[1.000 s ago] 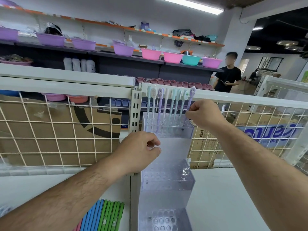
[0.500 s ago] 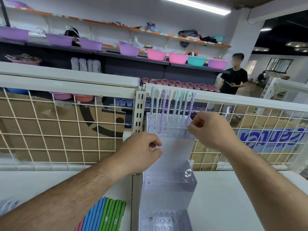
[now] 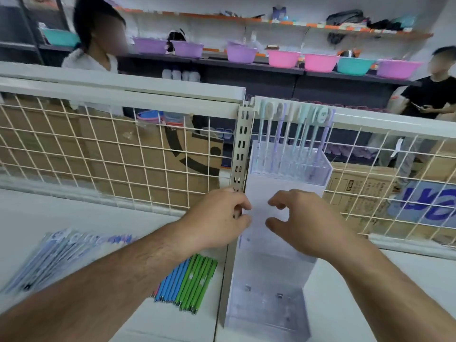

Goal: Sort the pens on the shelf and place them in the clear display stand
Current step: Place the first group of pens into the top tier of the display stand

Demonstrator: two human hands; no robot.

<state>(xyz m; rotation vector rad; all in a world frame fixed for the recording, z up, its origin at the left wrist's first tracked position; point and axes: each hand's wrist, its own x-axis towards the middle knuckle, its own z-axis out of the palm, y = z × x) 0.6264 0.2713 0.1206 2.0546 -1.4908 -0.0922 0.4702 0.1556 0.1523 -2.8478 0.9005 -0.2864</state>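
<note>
**While the top tier's got pens, plenty's left to sort**

Since it all sits on the white shelf (image 3: 370, 304) with the wire grid panel (image 3: 98, 154) behind it, I'll start there and work down. The clear display stand (image 3: 283, 186) stands upright against the grid, just right of the slotted upright post (image 3: 240, 149). Its top tier (image 3: 291, 169) holds a row of pastel pens (image 3: 296, 134), teal and lilac, standing in the holes. The bottom tier (image 3: 266, 304) looks to have no pens in it, and the middle one is mostly hidden behind the hands, so I can't say.

Left of the stand, a flat packet of pale pens (image 3: 56, 257) lies on the shelf, and a bunch of blue and green pens (image 3: 190, 282) lies beside the stand's base. None of those are placed yet.

The left hand (image 3: 217, 218) is curled up at the stand's left edge. With the blur, I can't tell if it's pinching anything. The right hand (image 3: 303, 218) hovers in front of the stand's back panel with its fingers loosely bent, thumb apart from them, holding nothing.

My guess is it's maybe a third done, with most of the sorting left.
</note>
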